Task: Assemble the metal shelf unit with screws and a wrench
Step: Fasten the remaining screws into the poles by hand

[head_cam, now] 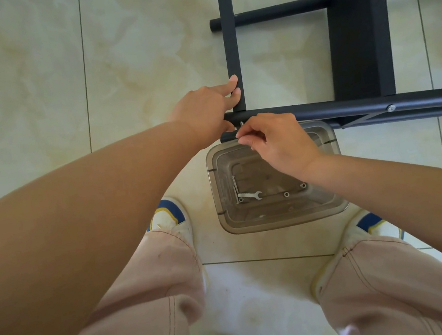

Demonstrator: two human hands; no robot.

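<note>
Right hand (275, 143) pinches screw (241, 124) at frame (319, 111).

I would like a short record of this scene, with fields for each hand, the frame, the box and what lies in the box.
left hand: holds the corner of the black shelf frame
right hand: pinches a screw at the frame's near tube
clear plastic box: on the floor, under the right hand
wrench: lies in the box, untouched
spare parts: long screws and nuts in the box
</note>
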